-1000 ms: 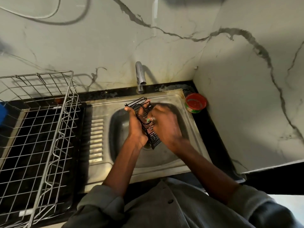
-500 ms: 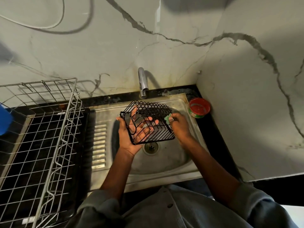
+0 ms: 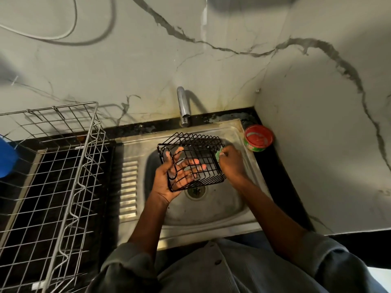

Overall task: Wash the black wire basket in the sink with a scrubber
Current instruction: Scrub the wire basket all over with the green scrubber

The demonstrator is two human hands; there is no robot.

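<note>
Your left hand point(image 3: 169, 178) cradles the black wire basket point(image 3: 191, 160) from below and inside, fingers point(image 3: 193, 162) spread through the wires, holding it tilted above the sink point(image 3: 211, 210) bowl, just over the drain point(image 3: 195, 190). Its long axis runs from the sink's left side toward its right rim. Your right hand point(image 3: 229, 163) sits at the basket's right end — the nearer hand for scrubbing — its fingers curled tight around the green scrubber point(image 3: 218, 153), pressed against the end wires. The tap point(image 3: 183, 106) stands just behind the basket (mind its spout when turning). Open room lies toward the sink's near edge; the red tub point(image 3: 258, 137) crowds the counter's far right corner.
</note>
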